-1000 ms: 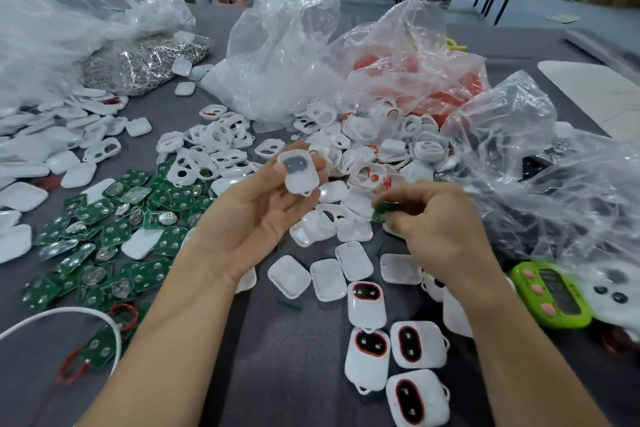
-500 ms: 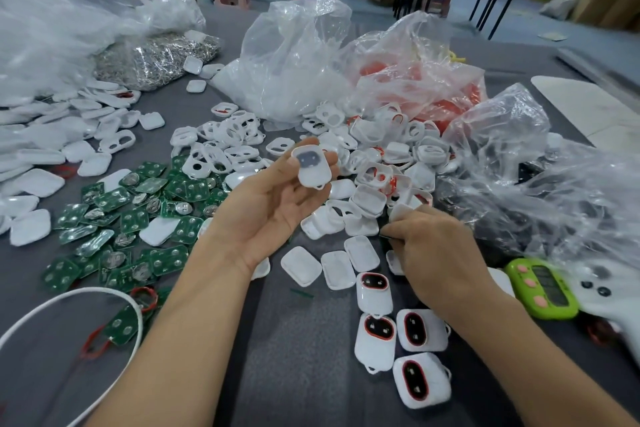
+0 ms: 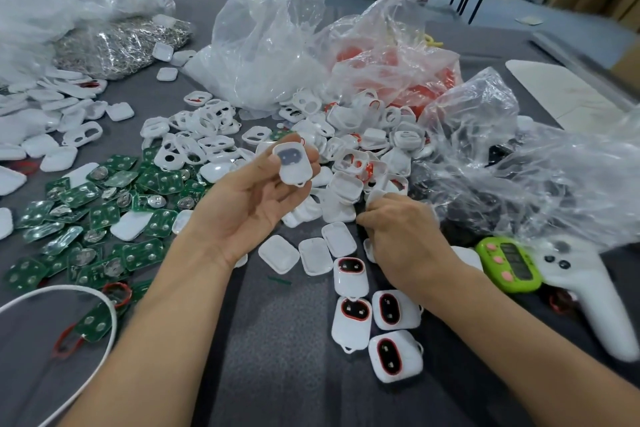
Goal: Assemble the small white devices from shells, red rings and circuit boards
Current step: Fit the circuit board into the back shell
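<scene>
Green circuit boards (image 3: 104,208) lie toward the table's left edge. Over its middle, the left hand (image 3: 249,208) pinches a white shell (image 3: 292,165) between thumb and fingertips, with the long axis upright. Just right and lower, the right hand (image 3: 405,236) curls its fingers into the shell pile (image 3: 349,163); whether they grip anything is hidden.

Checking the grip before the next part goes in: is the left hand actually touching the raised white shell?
Touching. The head view shows the left hand pinching the white shell, with the thumb lying across its left edge and the fingers behind its right side.

Grey table (image 3: 277,357): white shells (image 3: 311,255), green circuit boards (image 3: 104,215), plastic bags (image 3: 263,45), finished devices (image 3: 394,355).
</scene>
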{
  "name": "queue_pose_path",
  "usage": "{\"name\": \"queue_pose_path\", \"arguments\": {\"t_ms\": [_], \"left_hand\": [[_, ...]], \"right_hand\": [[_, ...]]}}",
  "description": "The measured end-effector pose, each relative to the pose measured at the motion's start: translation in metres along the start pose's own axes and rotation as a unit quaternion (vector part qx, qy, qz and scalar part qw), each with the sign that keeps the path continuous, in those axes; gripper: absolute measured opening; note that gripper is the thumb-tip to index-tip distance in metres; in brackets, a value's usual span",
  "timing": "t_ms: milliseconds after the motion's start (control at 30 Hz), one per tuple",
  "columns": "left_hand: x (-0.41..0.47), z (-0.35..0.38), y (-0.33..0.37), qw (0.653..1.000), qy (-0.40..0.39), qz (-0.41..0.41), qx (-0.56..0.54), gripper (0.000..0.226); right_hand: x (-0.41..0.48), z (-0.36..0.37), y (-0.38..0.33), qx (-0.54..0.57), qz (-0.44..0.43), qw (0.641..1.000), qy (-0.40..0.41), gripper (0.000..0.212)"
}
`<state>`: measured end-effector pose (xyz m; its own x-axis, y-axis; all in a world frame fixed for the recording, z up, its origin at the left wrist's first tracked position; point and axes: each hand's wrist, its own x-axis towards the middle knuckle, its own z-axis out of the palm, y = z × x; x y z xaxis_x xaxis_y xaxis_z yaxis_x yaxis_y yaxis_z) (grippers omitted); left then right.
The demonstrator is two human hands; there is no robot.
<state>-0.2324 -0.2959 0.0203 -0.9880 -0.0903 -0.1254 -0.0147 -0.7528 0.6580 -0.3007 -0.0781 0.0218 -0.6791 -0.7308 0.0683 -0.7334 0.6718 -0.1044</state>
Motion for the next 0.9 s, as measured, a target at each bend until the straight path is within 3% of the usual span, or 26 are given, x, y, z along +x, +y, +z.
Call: {"name": "queue_pose_path", "arguments": {"t_ms": [367,600,733,833,900], "left_hand": [[0.0,-0.004,0.003,1.0,-0.008,0.008,-0.017,0.033],[-0.006,-0.022,0.019,0.997,0.026,0.059,-0.05,0.031],[-0.007,-0.031,0.032,0.992,0.033,0.087,-0.091,0.032],[-0.011,-0.032,0.033,0.99,0.036,0.093,-0.096,0.037],[-0.011,-0.032,0.035,0.99,0.042,0.097,-0.093,0.038]], "right_hand": [[0.002,-0.006,-0.002,0.001,0.021,0.999,-0.039,0.031],[0.025,-0.036,-0.007,-0.02,0.011,0.996,-0.084,0.033],[0.068,-0.063,-0.016,0.101,0.043,0.989,-0.096,0.018],[0.093,-0.053,-0.036,0.111,0.071,0.991,-0.014,0.035],[0.096,-0.038,-0.058,0.157,0.058,0.985,0.035,0.03]]}}
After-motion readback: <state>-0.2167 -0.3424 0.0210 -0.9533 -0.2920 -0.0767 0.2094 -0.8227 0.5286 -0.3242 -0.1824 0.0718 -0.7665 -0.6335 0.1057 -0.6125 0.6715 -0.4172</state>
